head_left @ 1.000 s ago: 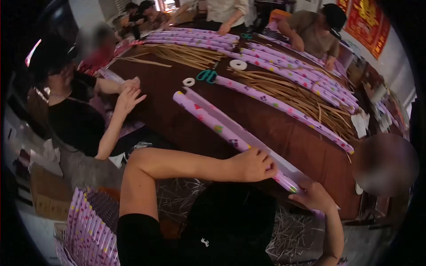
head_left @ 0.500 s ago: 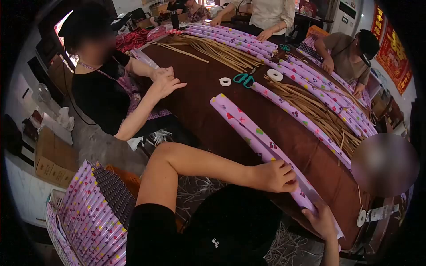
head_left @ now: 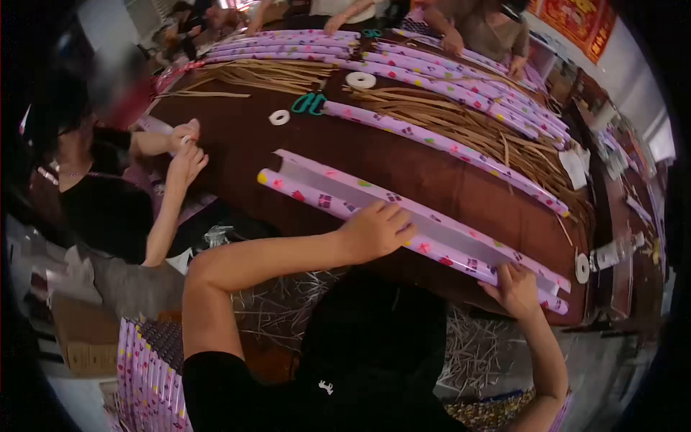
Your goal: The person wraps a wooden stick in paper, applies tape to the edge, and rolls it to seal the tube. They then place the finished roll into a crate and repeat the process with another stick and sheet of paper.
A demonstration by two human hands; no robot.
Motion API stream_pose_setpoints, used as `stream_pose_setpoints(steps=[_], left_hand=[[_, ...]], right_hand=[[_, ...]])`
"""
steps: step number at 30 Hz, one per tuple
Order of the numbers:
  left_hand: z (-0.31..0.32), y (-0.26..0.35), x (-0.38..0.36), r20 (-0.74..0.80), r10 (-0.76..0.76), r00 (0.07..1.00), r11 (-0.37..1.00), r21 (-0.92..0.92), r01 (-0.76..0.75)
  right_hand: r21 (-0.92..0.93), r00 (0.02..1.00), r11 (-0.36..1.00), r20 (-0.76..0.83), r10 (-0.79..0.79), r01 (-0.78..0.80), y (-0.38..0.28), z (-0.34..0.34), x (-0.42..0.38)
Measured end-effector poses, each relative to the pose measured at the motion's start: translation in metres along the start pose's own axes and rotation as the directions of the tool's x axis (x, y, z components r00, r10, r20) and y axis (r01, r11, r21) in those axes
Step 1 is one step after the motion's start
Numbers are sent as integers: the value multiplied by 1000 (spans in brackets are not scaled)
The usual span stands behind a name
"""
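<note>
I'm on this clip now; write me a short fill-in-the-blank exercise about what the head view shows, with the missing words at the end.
1. The left hand and the right hand both touch one long patterned sheet; of the two, the one nearer the teal-handled scissors is the ____ hand.
2. The small ring-shaped roll beside those scissors is ____ in colour.
3. The short sleeve on the person's left arm is ____ in colour.

Missing words: left; white; black.

Left hand [head_left: 376, 232] curled, palm down — right hand [head_left: 517, 291] lower.
</note>
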State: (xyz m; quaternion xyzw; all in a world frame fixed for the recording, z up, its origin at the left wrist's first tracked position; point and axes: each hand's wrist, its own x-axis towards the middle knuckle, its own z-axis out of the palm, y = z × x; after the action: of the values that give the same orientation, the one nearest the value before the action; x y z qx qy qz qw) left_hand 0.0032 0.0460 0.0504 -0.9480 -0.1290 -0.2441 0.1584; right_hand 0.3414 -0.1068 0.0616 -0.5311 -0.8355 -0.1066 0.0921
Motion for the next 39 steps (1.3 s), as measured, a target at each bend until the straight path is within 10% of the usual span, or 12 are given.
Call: stream_pose_setpoints(steps=[19,23,30,32,39], left_hand=[[21,18,4,320,-19,947,968,-230,97],[8,21,27,224,129,966,984,-151,-96],[21,-23,41,481,52,875,526,-758,385],[25,-48,45,532,116,839,737,-612,286],[51,-89,44,572,208,794,570,-730,377]], right_hand=[[-12,988,990,-48,-144,144,20,14,-14],[-15,974,980,-108,-200,200,27,24,-17],[-114,976,970,-16,-216,213,39,18,-21],[-87,985,983,64,-159,165,39,17,-23],[-5,981,989,130,-143,145,30,-1,-9]])
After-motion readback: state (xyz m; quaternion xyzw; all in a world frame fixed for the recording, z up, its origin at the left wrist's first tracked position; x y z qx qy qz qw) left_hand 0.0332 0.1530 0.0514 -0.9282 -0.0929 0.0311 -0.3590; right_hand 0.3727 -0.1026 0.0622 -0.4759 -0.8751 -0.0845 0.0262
